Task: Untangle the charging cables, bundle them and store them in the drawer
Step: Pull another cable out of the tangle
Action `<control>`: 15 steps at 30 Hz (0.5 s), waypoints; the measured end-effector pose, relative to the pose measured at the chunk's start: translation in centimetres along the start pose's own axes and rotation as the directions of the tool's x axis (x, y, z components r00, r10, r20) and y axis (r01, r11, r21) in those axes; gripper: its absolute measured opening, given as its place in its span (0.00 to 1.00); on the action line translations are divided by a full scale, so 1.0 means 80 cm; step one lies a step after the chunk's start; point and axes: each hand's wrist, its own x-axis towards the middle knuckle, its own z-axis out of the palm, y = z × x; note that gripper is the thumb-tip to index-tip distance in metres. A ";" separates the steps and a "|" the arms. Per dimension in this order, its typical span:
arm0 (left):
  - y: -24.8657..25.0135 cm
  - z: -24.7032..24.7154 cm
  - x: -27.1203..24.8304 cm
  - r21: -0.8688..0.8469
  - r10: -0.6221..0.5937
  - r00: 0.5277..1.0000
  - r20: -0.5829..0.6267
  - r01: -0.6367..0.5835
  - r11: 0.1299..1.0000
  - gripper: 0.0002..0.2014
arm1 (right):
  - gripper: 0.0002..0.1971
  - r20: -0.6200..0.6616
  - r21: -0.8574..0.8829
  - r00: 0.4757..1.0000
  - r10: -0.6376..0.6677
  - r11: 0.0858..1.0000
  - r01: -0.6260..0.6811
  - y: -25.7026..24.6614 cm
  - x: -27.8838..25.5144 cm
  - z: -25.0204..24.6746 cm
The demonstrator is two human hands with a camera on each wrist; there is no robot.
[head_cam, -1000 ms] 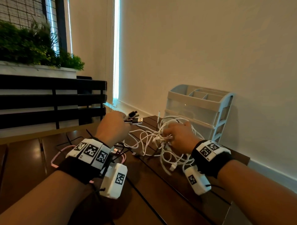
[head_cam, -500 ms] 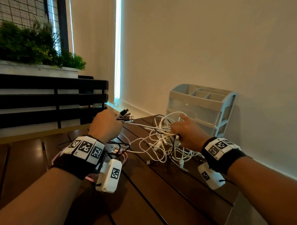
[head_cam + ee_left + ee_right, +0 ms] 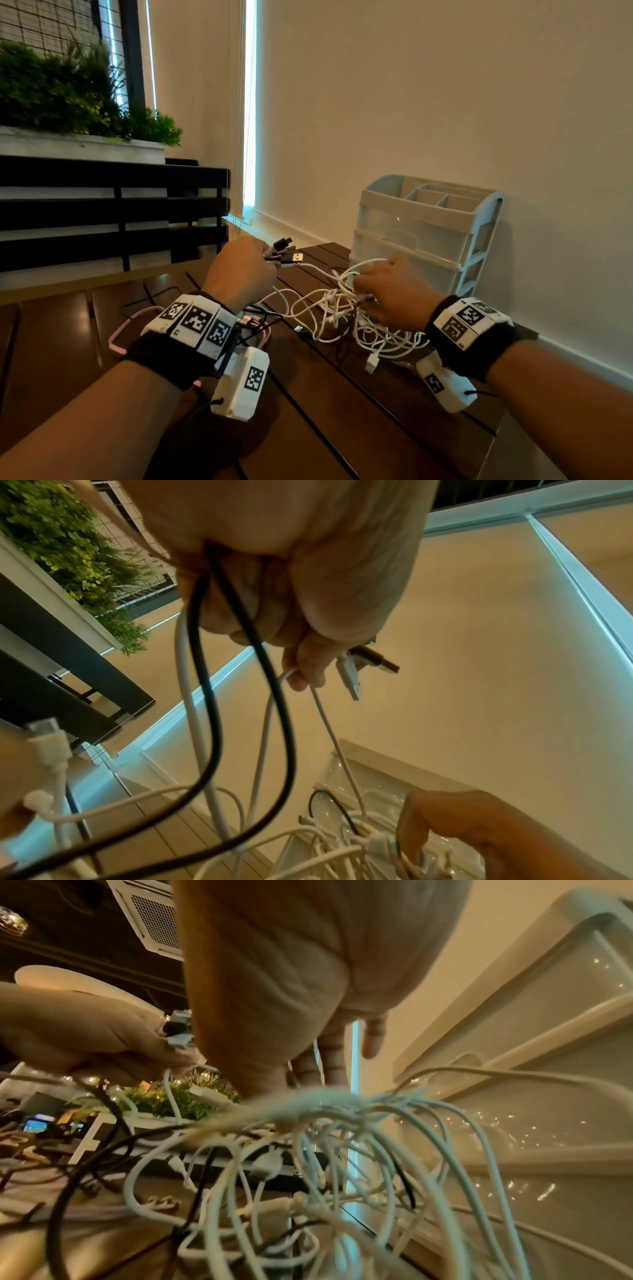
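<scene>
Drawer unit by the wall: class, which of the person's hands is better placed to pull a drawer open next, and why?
Probably the right hand: it is beside the drawer unit, gripping only the white cable tangle. The left hand is farther away, its grip full of plug ends.

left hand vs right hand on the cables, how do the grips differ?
The left hand fists several plug ends, black and white, which stick out past its grip; the right hand digs into the white tangle, with no plug ends sticking out. The left hand is raised clear of the table; the right hand sits lower at the pile. Both hold cables.
</scene>
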 end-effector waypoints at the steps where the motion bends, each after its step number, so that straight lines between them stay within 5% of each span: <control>1: 0.001 0.000 -0.001 0.001 0.004 1.000 0.003 -0.004 1.000 0.05 | 0.09 -0.018 -0.008 1.000 -0.002 1.000 0.002 -0.003 0.000 0.002; 6: 0.001 0.000 -0.001 0.004 -0.003 1.000 0.013 0.003 1.000 0.05 | 0.11 0.036 0.174 0.983 0.181 0.967 -0.185 0.000 -0.003 0.008; 12: -0.007 -0.008 0.003 -0.012 -0.022 1.000 -0.018 0.022 1.000 0.07 | 0.10 0.099 -0.089 0.974 0.203 0.977 -0.195 0.005 0.004 -0.003; 15: -0.014 -0.016 0.008 -0.007 -0.052 0.998 -0.041 0.052 0.999 0.07 | 0.18 0.252 -0.150 0.933 0.256 0.963 -0.224 0.004 0.001 0.001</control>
